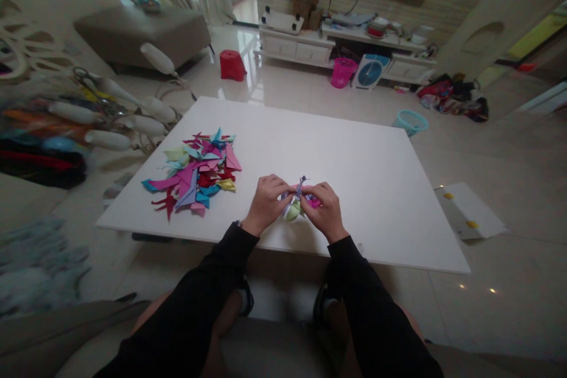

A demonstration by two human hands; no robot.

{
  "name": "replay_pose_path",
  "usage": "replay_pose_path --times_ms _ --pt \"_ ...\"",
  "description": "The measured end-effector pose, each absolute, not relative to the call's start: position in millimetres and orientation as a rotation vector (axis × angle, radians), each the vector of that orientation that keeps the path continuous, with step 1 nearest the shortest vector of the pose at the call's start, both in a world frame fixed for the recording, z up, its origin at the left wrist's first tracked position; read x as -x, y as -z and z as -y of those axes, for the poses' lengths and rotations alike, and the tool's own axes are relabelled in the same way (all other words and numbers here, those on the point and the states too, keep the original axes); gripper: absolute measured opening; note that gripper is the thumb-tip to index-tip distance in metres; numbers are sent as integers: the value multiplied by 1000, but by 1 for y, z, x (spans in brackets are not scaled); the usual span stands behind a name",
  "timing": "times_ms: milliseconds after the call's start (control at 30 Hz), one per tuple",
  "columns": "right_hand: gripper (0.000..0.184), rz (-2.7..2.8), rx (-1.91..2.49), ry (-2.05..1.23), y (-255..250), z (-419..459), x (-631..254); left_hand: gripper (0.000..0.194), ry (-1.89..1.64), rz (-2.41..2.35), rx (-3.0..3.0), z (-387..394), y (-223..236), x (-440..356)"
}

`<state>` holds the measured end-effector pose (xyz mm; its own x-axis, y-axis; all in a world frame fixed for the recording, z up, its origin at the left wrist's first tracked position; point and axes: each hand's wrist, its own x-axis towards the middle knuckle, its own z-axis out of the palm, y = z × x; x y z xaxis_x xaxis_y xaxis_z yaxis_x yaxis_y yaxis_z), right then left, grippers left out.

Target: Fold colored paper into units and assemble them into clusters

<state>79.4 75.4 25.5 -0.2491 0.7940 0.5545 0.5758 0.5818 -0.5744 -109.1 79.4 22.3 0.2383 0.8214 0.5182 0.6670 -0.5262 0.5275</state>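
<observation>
My left hand [266,202] and my right hand [326,208] meet near the front edge of a white table [363,159]. Fingertips of both are pinched on a small purple origami piece [300,186], whose thin dark tip points up between them. Its exact shape is partly covered by my fingers. Just below and behind it show a light green folded paper [293,211] and a magenta folded paper [314,202]; I cannot tell whether these lie on the table or are joined to the purple piece.
Left on the table lies a heap of colourful origami [195,174]. A lamp with several white shades [153,109] stands beyond the left edge. On the floor are a red stool [233,65], a pink basket [342,72], a blue fan [371,71] and a light blue basket [411,121].
</observation>
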Motion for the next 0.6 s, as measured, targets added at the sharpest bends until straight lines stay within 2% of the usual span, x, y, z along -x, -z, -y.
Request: replay_pose_path --times_ms 300,367,600 --pt "13 1550 1322 -554 -29 -81 -82 8 -1156 -1403 -2328 -82 -23 119" --pt "21 1498 1317 -676 -27 -83 -83 9 -1153 -1404 -2332 -83 -25 122" --pt "35 1643 1164 -858 -23 -83 -85 12 -1108 -1384 -2381 -84 -24 127"
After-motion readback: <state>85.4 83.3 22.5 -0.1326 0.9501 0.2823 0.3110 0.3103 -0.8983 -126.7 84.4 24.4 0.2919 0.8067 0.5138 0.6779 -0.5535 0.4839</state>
